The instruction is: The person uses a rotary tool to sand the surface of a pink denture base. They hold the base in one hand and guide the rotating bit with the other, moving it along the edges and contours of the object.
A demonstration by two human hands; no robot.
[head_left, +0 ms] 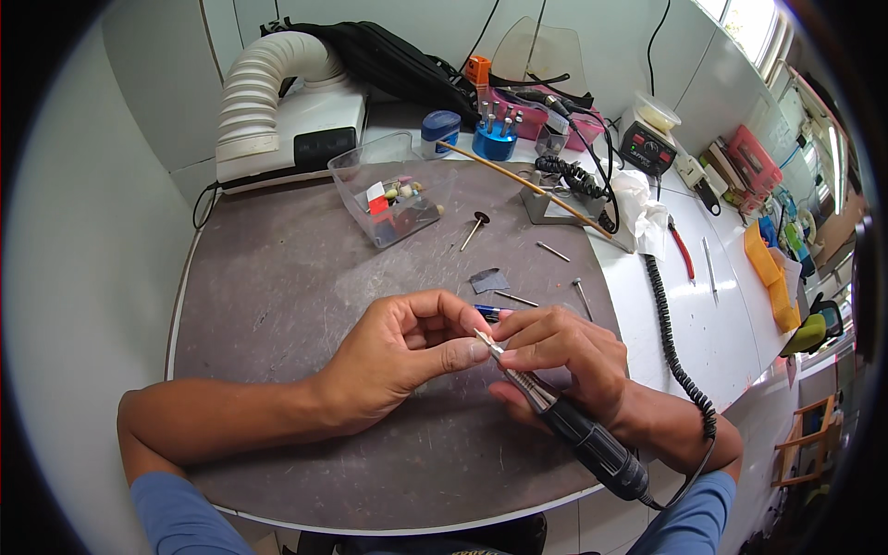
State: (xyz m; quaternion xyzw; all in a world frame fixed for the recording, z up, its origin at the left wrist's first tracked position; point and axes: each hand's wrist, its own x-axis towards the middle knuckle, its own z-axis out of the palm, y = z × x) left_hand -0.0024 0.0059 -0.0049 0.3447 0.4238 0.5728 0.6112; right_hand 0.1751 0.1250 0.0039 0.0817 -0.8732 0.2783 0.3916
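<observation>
My right hand [569, 365] grips a black and silver rotary tool handpiece [594, 449], its tip angled up-left, with a coiled cord trailing right. My left hand [398, 351] pinches a small pale piece [484, 338], partly hidden by the fingers, at the tool's tip. Just beyond my hands lie a blue pen-like item [490, 313], a small grey square [488, 280], thin metal bits [552, 250] and a dark-headed disc bit [475, 229].
Behind are a clear bin of bits [351, 176], a white extractor with hose [250, 129], a blue bit stand [495, 139], a bamboo stick [518, 185] and a control box [647, 143]. On the right lie red-handled pliers [683, 250] and a yellow tray [770, 277].
</observation>
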